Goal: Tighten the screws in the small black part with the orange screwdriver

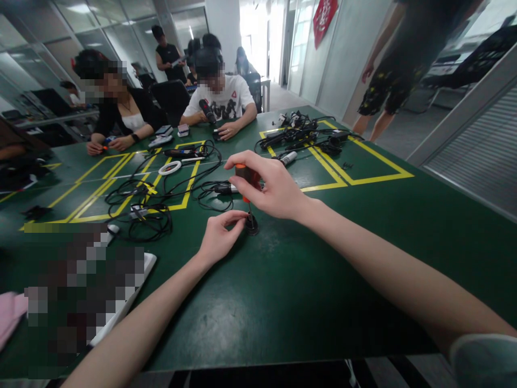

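Note:
My right hand [269, 183] is closed around the orange and black handle of a screwdriver [241, 170]. The screwdriver stands nearly upright, its thin shaft pointing down at a small dark round part [252, 226] on the green table. Low beside it, my left hand [222, 231] pinches at the upper edge of that part, thumb and fingertips close to the shaft. Whether the tip sits in a screw is too small to tell. Just behind my hands lies a silver and black cylindrical tool [226, 188] with a cable.
Tangled black cables [139, 210] and a white ring [169, 168] lie left on the green table [323, 291], which bears yellow tape outlines. More cabled devices [299, 132] are heaped at the back right. Two people sit across the table; another person [404, 59] stands at right.

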`<action>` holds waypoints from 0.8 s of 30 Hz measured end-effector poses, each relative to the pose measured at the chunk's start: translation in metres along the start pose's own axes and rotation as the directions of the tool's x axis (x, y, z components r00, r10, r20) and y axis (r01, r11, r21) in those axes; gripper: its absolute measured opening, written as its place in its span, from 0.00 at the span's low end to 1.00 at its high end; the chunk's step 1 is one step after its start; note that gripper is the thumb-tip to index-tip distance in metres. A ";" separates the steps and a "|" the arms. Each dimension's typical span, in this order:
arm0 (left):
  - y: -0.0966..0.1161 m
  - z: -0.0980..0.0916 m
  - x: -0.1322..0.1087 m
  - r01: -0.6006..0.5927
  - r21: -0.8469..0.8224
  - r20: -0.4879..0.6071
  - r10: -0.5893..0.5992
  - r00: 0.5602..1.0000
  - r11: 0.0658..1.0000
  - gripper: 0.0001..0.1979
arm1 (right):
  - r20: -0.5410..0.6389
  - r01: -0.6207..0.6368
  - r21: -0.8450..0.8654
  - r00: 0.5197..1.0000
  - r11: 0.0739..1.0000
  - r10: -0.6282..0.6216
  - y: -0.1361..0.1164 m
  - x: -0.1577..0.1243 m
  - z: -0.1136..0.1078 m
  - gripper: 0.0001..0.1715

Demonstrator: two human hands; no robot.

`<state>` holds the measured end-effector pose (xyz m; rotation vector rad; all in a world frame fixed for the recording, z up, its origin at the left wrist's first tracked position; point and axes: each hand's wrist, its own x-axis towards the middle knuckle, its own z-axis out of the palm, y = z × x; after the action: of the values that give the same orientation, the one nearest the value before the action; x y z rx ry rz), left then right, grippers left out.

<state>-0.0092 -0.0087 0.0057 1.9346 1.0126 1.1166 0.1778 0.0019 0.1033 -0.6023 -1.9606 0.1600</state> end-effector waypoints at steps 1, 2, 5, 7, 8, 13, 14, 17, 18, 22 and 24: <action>0.000 0.000 0.000 0.002 0.007 0.001 -0.002 1.000 1.000 0.11 | 0.002 -0.001 0.000 1.000 1.000 0.001 0.000 0.000 0.000 0.09; -0.001 0.000 -0.001 0.008 0.008 0.003 -0.008 1.000 1.000 0.11 | 0.004 -0.003 0.002 1.000 1.000 0.003 0.000 0.000 0.000 0.09; -0.003 0.001 -0.002 0.028 -0.006 0.011 -0.028 1.000 1.000 0.12 | 0.008 -0.005 0.014 1.000 1.000 0.005 0.000 0.000 -0.001 0.09; -0.004 0.002 -0.002 0.036 -0.013 0.020 -0.036 0.999 0.999 0.12 | 0.004 -0.011 0.013 1.000 1.000 0.011 0.001 0.000 -0.001 0.09; -0.005 0.002 -0.003 0.038 -0.016 0.023 -0.037 0.999 0.999 0.12 | 0.002 -0.016 0.010 1.000 1.000 0.016 0.001 0.000 -0.001 0.09; -0.004 0.003 -0.004 0.060 -0.035 0.041 -0.059 0.997 0.998 0.11 | 0.001 -0.025 0.007 1.000 1.000 0.025 0.001 -0.001 0.000 0.08; -0.004 0.004 -0.004 0.068 -0.042 0.043 -0.066 0.997 0.997 0.11 | 0.001 -0.023 0.006 1.000 1.000 0.023 0.001 -0.001 -0.001 0.08; -0.002 0.006 -0.005 0.089 -0.066 0.045 -0.086 0.995 0.994 0.12 | 0.000 -0.011 0.009 1.000 1.000 0.011 0.001 0.000 -0.001 0.08; -0.002 0.007 -0.006 0.093 -0.071 0.044 -0.090 0.995 0.993 0.12 | 0.000 -0.008 0.012 1.000 1.000 0.008 0.001 0.000 -0.001 0.08; 0.001 0.010 -0.008 0.105 -0.075 0.045 -0.102 0.994 0.992 0.13 | -0.009 -0.010 0.022 1.000 1.000 0.010 0.000 0.000 -0.001 0.08; 0.002 0.012 -0.009 0.115 -0.091 0.053 -0.111 0.992 0.989 0.14 | -0.014 -0.011 0.023 1.000 1.000 0.012 0.000 -0.001 0.000 0.08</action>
<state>-0.0011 -0.0194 -0.0006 1.7985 1.0132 1.0313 0.1783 0.0021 0.1027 -0.5983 -1.9394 0.1844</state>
